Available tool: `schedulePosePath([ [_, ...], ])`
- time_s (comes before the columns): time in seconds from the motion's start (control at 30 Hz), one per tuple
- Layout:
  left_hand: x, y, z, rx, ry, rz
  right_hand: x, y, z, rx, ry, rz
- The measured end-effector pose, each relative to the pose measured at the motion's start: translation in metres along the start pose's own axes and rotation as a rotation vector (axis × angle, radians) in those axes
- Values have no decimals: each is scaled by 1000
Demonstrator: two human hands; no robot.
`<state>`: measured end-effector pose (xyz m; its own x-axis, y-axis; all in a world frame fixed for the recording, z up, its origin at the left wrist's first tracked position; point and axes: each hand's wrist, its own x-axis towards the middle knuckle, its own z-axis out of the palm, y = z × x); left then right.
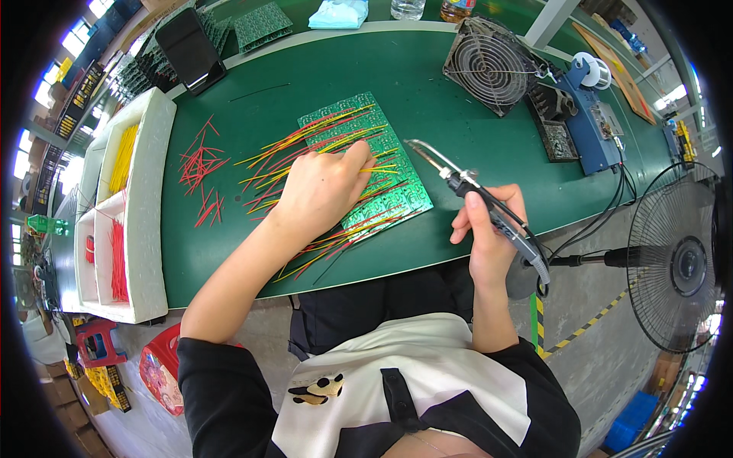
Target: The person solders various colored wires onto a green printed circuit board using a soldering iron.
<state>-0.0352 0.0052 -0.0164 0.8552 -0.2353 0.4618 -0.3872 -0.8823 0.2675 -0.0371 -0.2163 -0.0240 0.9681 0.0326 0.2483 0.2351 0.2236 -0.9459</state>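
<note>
A green circuit board panel (pixel 408 200) lies on the green bench, with rows of red and yellow wires (pixel 324 122) reaching across it and out past its left edge. Over the middle of the panel, my left hand (pixel 328 179) is closed in a pinch, and the tip of a yellow wire (pixel 388 170) sticks out by its fingers. To the right of the panel, my right hand (pixel 489 229) is wrapped round a soldering iron (pixel 496 210) with a feeder tube at its front. The iron's tip points up and left, beside the board's right edge and apart from it.
A white foam tray (pixel 156 229) with yellow and red wires stands at the left, loose red wires (pixel 200 164) beside it. At the back are a phone (pixel 189 49), stacked boards (pixel 262 27) and a square fan (pixel 492 67). A blue solder feeder (pixel 592 126) and pedestal fan (pixel 679 259) stand right.
</note>
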Motion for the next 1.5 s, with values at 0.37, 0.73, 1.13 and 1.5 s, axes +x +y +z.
schedulePosePath([
  [0.37, 2, 2, -2, 23, -5, -7, 13, -9, -18, -68, 188, -118],
  [0.73, -10, 40, -30, 69, 35, 15, 24, -1, -36, -70, 293, -170],
  [1.13, -6, 14, -19, 1, -140, 150, 24, 4, -38, -108, 336, -235],
  [1.5, 6, 19, -16, -83, 25, 31, 21, 2, -40, -121, 295, -231],
])
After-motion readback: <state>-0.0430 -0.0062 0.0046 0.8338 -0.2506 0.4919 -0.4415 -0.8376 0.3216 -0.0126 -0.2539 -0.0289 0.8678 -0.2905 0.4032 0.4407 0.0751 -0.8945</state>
